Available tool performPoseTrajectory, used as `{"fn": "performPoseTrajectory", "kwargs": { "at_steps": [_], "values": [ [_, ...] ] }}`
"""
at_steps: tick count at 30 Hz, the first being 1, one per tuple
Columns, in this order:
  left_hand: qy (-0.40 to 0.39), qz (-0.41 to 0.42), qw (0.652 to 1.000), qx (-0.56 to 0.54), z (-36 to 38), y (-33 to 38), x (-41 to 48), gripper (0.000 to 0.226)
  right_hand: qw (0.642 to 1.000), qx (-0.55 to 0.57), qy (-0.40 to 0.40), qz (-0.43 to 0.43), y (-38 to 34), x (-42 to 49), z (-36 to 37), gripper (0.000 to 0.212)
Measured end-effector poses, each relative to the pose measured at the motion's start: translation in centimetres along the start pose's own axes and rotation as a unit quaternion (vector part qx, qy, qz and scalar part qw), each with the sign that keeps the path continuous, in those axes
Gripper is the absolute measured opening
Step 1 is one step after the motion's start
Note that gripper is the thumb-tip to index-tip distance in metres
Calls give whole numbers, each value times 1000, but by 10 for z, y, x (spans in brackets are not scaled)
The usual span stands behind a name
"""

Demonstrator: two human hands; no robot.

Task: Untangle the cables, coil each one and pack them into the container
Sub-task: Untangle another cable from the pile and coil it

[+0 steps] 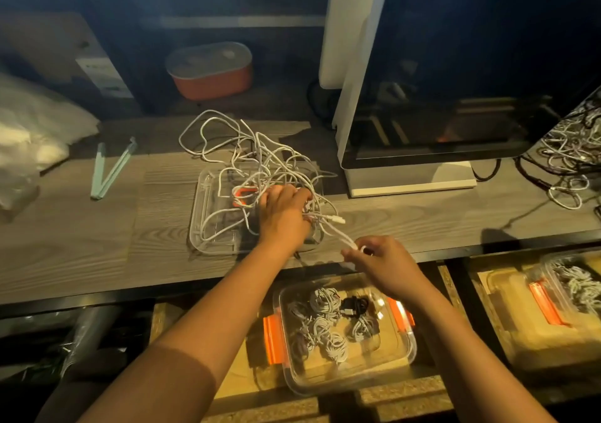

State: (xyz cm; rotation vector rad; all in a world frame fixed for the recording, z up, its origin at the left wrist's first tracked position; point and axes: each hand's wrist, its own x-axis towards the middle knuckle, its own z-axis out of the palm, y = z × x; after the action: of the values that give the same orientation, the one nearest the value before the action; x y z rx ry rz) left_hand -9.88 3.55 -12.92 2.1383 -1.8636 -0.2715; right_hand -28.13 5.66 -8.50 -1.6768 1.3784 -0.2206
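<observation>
A tangle of white cables (250, 156) lies over a clear plastic lid (208, 224) on the wooden table. My left hand (283, 214) reaches into the tangle, fingers curled among the strands. My right hand (380, 263) pinches a white cable (338, 232) that runs back to the pile. Below the table edge sits a clear container (403, 354) with orange clips, holding several coiled white cables and one black coil (354, 305).
A monitor (455, 104) on a white stand rises at the right. Another cable heap (569, 152) lies far right. Green tongs (110, 172) and a plastic bag (35, 130) lie left. An orange pot (211, 71) stands behind. Another clear container (553, 309) sits lower right.
</observation>
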Motion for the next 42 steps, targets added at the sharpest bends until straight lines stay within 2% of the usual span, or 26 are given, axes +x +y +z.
{"fn": "performPoseTrajectory", "kwargs": {
  "at_steps": [2,4,5,7,10,12,14,16,18,19,21,23,24,25,27,29,30,31,32,33,35,37,40,42],
  "values": [
    [-62,9,997,-53,-4,-1,-2,47,998,18,47,-27,-2,0,-6,23],
    [-92,15,991,-97,-10,-3,-9,51,996,17,80,-30,-2,2,-10,23],
    [-82,21,991,-102,-13,-5,-13,52,995,21,97,-30,-2,3,-10,23],
    [-1,43,994,-100,-17,-8,-23,49,990,3,133,-45,-3,6,-8,22],
    [119,138,976,-121,-16,1,-34,48,978,-63,170,-105,-3,5,-1,15],
    [107,186,965,-148,-13,17,-33,51,969,-68,187,-149,-7,3,3,13],
    [42,159,967,-193,-11,31,-31,46,961,-42,201,-187,-13,0,6,12],
    [-3,77,970,-230,-5,37,-27,35,956,7,198,-215,-18,-2,8,12],
    [-4,11,972,-234,4,32,-21,26,956,122,175,-201,-25,-6,10,16],
    [1,0,974,-225,8,27,-18,24,947,216,160,-176,-30,-9,10,18],
    [13,17,985,-173,14,17,-12,21,899,396,154,-110,-41,-13,5,17],
    [30,46,992,-110,20,9,-5,17,861,473,176,-67,-44,-13,-1,17],
    [39,45,994,-95,21,7,-3,16,860,472,185,-55,-43,-12,-3,19],
    [43,45,994,-84,20,8,-1,16,876,438,197,-47,-40,-11,-4,18],
    [40,42,997,-53,20,10,5,20,935,292,196,-42,-31,-6,-4,9],
    [38,36,999,-7,19,10,12,26,987,99,124,-12,-17,2,-4,27],
    [29,32,999,13,19,10,15,28,998,-7,63,14,-13,6,-4,31],
    [23,33,999,29,19,10,17,29,994,-103,5,34,-8,8,-2,30],
    [21,35,998,37,20,9,18,29,985,-163,-39,41,-7,9,-1,25],
    [26,36,998,35,20,9,20,27,982,-172,-63,35,-4,11,1,20],
    [48,19,999,7,19,7,21,21,996,-69,-60,-11,-2,12,2,13],
    [43,13,999,-8,17,5,23,19,996,66,2,-58,-3,11,1,19],
    [7,18,1000,-6,21,5,23,24,971,209,74,-95,-16,10,-1,24],
    [7,13,1000,-3,25,5,24,24,933,344,74,-73,-26,10,-2,17]
  ]
}}
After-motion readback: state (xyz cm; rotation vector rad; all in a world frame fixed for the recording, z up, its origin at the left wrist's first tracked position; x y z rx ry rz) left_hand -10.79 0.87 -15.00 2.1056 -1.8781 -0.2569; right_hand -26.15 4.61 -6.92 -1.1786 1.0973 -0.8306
